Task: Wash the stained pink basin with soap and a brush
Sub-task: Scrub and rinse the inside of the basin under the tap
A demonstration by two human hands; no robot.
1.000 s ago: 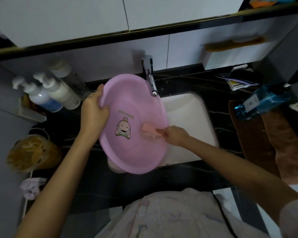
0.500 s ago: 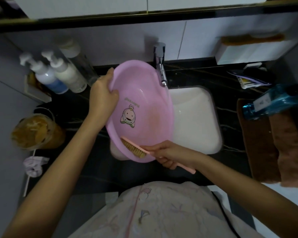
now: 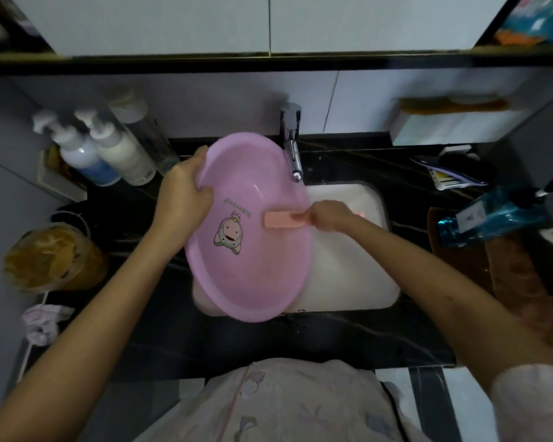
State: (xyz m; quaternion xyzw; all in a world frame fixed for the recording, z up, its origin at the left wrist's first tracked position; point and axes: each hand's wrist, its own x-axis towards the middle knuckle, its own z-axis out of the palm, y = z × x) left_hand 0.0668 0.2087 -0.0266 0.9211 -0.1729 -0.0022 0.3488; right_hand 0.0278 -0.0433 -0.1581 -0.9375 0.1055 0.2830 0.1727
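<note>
A round pink basin (image 3: pixel 262 275) with a cartoon sticker inside stands tilted on the left edge of the white sink (image 3: pixel 364 282), its inside facing me. My left hand (image 3: pixel 186 193) grips its upper left rim, thumb inside. My right hand (image 3: pixel 328 215) holds the handle of a pink brush (image 3: pixel 283 220), whose head lies back-up against the basin's inner wall near the right rim. The bristles are hidden under the head.
A chrome faucet (image 3: pixel 292 154) stands just behind the basin's top rim. Pump bottles (image 3: pixel 109 151) stand on the counter at the left, an amber jar (image 3: pixel 51 256) nearer me. At the right lie a blue bottle (image 3: pixel 492 215) and brown towels (image 3: pixel 508 269).
The brush has gone from the basin's lower rim, bristles up, back up to the inner wall at the right, bristles down. My left hand keeps its grip on the rim.
</note>
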